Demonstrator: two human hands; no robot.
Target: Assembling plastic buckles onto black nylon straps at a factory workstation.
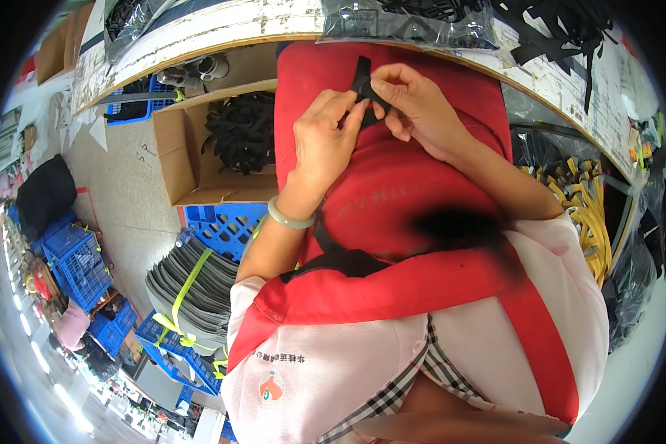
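**Both hands pinch a short black strap over a red apron**

Head view: the left hand (pixel 322 140) and the right hand (pixel 414 103) meet just below the edge of the counter (pixel 222 29), over the lap of a red apron (pixel 392 192). Between them is a short black strap piece (pixel 362 80), standing roughly upright. Each grip is closed on it: the right thumb and forefinger pinch its middle, while the left fingertips press its lower part from the other side, so the strap is braced at two points and cannot twist. Holding it close to the chest keeps it in plain sight, and the apron lies under it should it slip.

A pale green bangle (pixel 288 216) sits on the left wrist. To the person's left, an open cardboard box (pixel 192 159) on the floor holds a tangle of black straps (pixel 243 132), within easy reach of that hand. Clear bags of black parts (pixel 407 22) lie on the counter ahead. Yellow straps (pixel 588 211) hang in a heap on the right, and blue crates (pixel 78 259) stand farther off on the left.
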